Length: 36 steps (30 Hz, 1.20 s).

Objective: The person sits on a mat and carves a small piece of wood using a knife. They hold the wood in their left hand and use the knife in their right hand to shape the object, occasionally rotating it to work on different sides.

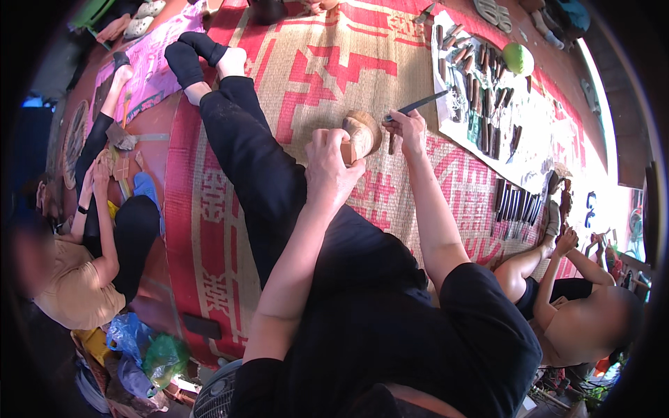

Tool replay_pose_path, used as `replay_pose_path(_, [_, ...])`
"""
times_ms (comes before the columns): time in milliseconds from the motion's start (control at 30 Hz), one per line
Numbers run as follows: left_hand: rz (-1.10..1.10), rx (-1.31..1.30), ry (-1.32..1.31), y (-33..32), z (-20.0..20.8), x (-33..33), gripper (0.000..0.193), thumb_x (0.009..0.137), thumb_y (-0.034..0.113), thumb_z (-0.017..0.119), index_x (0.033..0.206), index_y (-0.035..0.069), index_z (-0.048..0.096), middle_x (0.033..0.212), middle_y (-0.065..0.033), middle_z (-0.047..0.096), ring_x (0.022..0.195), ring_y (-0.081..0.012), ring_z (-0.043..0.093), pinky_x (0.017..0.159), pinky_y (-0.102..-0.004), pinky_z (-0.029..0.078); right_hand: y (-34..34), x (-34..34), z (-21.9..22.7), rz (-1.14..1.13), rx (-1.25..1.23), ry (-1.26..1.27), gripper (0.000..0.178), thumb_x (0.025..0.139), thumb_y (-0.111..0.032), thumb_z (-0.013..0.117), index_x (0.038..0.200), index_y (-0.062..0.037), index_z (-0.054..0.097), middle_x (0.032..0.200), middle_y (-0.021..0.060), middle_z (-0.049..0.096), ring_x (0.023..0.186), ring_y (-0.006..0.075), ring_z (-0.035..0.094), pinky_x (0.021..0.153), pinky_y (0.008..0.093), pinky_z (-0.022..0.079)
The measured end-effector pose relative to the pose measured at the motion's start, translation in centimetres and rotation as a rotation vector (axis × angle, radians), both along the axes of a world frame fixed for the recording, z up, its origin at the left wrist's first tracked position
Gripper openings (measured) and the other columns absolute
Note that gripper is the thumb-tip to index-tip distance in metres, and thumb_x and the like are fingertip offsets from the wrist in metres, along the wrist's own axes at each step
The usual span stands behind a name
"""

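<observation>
My left hand (329,164) grips a rounded piece of pale carved wood (364,131) with visible grain, its fingers over the near side. Just right of the wood, my right hand (408,129) is closed on a dark, narrow flat-bladed tool (426,102). The blade points up and to the right, away from the wood. Whether it is a knife or a file I cannot tell. Tool and wood are slightly apart. Both hands are above the woven red and straw-coloured mat (362,90), beside my outstretched legs (244,146) in black trousers.
On a white sheet (453,125) at the right lie many wooden-handled tools (484,90) and a green round object (518,59). A row of slim tools (517,202) lies nearer. One person (83,279) sits at left, another (578,313) at right. Plastic bags (164,359) lie lower left.
</observation>
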<state>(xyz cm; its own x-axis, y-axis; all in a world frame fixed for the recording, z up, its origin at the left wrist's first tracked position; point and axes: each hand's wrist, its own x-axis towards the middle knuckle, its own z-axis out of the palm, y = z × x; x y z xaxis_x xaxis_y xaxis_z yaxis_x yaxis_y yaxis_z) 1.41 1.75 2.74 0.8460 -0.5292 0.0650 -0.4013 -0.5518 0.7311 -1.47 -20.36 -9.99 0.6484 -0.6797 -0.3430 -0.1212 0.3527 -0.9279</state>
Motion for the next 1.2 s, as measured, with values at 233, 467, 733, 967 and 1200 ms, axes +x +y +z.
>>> replay_pose_path(233, [0.005,0.002,-0.014,-0.1,0.0,0.2,0.044,0.068,0.012,0.073,0.106,0.008,0.050,0.105,-0.0124,0.049,0.098,-0.0356,0.052,0.083,-0.0458,0.046,2.7,0.6,0.9,0.154,-0.007,-0.001,0.012,0.083,-0.010,0.067,0.091,-0.0018,0.064,0.081,0.0085,0.067,0.076,0.0177,0.064,0.071,0.0326,0.051])
replay_pose_path(467, [0.018,-0.014,-0.008,0.1,-0.3,0.2,0.045,0.068,0.015,0.074,0.106,0.008,0.050,0.105,-0.0128,0.049,0.099,-0.0356,0.051,0.084,-0.0460,0.046,0.6,1.3,0.9,0.029,0.078,0.007,0.015,0.086,-0.009,0.063,0.094,0.0005,0.056,0.081,0.0119,0.066,0.067,0.0206,0.067,0.062,0.0294,0.055])
replay_pose_path(733, [0.029,-0.015,0.003,0.1,-0.2,0.4,0.045,0.069,0.017,0.074,0.106,0.008,0.050,0.106,-0.0136,0.049,0.099,-0.0363,0.050,0.084,-0.0466,0.045,2.4,0.6,0.2,0.114,-0.017,-0.035,0.010,0.086,-0.008,0.064,0.091,-0.0015,0.058,0.082,0.0103,0.067,0.065,0.0188,0.066,0.061,0.0292,0.054])
replay_pose_path(967, [0.034,-0.022,-0.029,0.1,-0.3,0.4,0.045,0.068,0.014,0.074,0.105,0.008,0.050,0.106,-0.0135,0.048,0.098,-0.0376,0.050,0.082,-0.0473,0.046,1.5,0.6,1.1,0.044,0.061,-0.027,0.011,0.085,-0.009,0.064,0.091,-0.0011,0.059,0.078,0.0087,0.066,0.066,0.0183,0.066,0.063,0.0289,0.054])
replay_pose_path(1200, [0.026,-0.019,-0.015,0.0,0.1,0.2,0.045,0.068,0.014,0.075,0.105,0.009,0.049,0.107,-0.0137,0.047,0.098,-0.0379,0.050,0.081,-0.0479,0.047,0.9,1.2,-0.4,-0.004,0.009,0.036,0.010,0.083,-0.008,0.065,0.089,-0.0016,0.060,0.077,0.0082,0.067,0.065,0.0176,0.066,0.063,0.0299,0.053])
